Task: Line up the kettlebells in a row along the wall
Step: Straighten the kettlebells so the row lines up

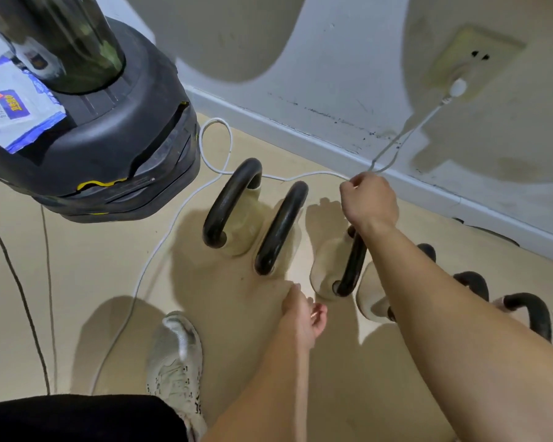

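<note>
Several cream kettlebells with black handles stand on the beige floor near the wall (348,100). One kettlebell (230,202) is furthest left, a second kettlebell (280,228) is beside it, and a third kettlebell (348,269) sits under my right forearm. More black handles (529,314) show at the right, partly hidden by my arm. My right hand (369,199) pinches a white cable (300,177) above the kettlebells. My left hand (304,314) hangs lower, fingers loosely curled, holding nothing.
A large black machine base (109,154) stands at the left, with a blue-and-white packet (16,110) on it. The white cable runs from a wall socket (460,81) across the floor. Dark cords lie at the far left. My shoe (176,355) is at the bottom.
</note>
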`<state>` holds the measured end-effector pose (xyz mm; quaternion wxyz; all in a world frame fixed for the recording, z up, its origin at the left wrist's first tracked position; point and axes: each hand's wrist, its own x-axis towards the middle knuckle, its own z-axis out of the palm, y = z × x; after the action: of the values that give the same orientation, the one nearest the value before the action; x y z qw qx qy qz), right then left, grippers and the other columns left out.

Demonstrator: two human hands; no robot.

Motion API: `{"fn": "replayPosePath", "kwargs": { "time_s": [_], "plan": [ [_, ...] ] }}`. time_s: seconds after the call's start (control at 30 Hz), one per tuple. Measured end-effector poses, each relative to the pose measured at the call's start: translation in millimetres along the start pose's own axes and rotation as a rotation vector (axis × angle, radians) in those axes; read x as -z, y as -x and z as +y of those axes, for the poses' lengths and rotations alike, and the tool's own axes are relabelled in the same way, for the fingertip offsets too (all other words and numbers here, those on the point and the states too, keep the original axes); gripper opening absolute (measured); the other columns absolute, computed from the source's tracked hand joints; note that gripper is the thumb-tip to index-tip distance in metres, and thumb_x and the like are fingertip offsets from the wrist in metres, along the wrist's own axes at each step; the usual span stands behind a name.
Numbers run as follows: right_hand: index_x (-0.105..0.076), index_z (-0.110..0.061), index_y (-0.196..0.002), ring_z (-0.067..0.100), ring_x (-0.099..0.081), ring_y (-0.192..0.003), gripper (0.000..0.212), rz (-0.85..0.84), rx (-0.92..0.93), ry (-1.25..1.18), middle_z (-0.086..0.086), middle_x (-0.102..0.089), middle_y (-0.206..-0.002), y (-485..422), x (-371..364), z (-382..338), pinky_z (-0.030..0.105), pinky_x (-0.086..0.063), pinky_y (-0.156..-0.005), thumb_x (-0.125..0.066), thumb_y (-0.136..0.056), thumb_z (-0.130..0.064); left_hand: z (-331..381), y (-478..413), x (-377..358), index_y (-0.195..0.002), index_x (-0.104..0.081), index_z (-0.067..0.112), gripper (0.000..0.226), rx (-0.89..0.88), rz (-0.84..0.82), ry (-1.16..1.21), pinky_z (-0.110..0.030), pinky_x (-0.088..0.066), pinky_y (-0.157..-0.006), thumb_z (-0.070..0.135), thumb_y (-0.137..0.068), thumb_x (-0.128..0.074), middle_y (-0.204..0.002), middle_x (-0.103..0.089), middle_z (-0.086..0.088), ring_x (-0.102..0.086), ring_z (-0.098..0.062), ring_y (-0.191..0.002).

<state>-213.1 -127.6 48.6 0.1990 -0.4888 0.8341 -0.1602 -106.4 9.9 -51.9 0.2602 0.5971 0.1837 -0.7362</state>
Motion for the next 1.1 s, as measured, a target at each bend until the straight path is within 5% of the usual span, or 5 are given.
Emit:
{"fn": "replayPosePath", "kwargs": {
  "time_s": [0.13, 0.23, 0.3, 0.6, 1.1],
  "plan": [
    [-0.055, -0.013, -0.137, 0.039, -0.053, -0.119, 0.049, -0.241, -0.184, 0.007, 0.018, -0.051, -0.137, 12, -11, 46, 0.042, -0.043, -0.091, -0.045, -0.097, -0.039, -15, 6, -37, -0.115, -0.058, 0.006, 0.052, -0.030, -0.178, -0.102, -0.031, -0.057, -0.065, 0.053, -0.093, -0.056, -0.113, -0.069, -0.019, -0.068, -0.025, -0.079],
    [-0.060, -0.006, -0.109, 0.030, -0.061, -0.072, 0.032, -0.288, -0.429, -0.499, 0.014, -0.066, -0.096, 18, -25, 51, 0.034, -0.045, -0.069, -0.045, -0.097, -0.032, -9, 6, -52, -0.122, -0.064, 0.013, 0.041, -0.092, -0.213, -0.048, -0.024, -0.060, -0.060, 0.043, -0.093, -0.061, -0.112, -0.069, -0.008, -0.066, -0.018, -0.081],
    [-0.054, -0.005, -0.080, 0.026, -0.049, -0.046, 0.026, -0.295, -0.534, -0.740, 0.013, -0.055, -0.062, 17, -31, 48, 0.035, -0.042, -0.055, -0.046, -0.094, -0.027, -8, 6, -54, -0.122, -0.066, 0.017, 0.038, -0.096, -0.198, -0.025, -0.017, -0.054, -0.048, 0.040, -0.092, -0.064, -0.102, -0.069, -0.003, -0.062, -0.013, -0.074],
    [-0.043, -0.010, -0.077, 0.019, -0.033, -0.030, 0.015, -0.170, -0.570, -0.916, 0.007, -0.035, -0.054, 17, -49, 51, 0.027, -0.033, -0.042, -0.045, -0.090, -0.017, 7, 3, -42, -0.111, -0.060, 0.014, 0.020, 0.015, -0.174, -0.148, -0.014, -0.049, -0.039, 0.027, -0.098, -0.052, -0.083, -0.057, -0.002, -0.054, -0.009, -0.062],
    [-0.036, -0.015, -0.071, 0.018, -0.030, -0.033, 0.020, -0.215, -0.510, -0.915, 0.006, -0.033, -0.056, 22, -64, 35, 0.025, -0.032, -0.040, -0.044, -0.090, -0.015, 16, -2, -26, -0.108, -0.063, 0.008, 0.025, 0.018, -0.196, 0.015, -0.018, -0.053, -0.041, 0.030, -0.100, -0.054, -0.088, -0.062, -0.006, -0.058, -0.014, -0.066]
  ]
}}
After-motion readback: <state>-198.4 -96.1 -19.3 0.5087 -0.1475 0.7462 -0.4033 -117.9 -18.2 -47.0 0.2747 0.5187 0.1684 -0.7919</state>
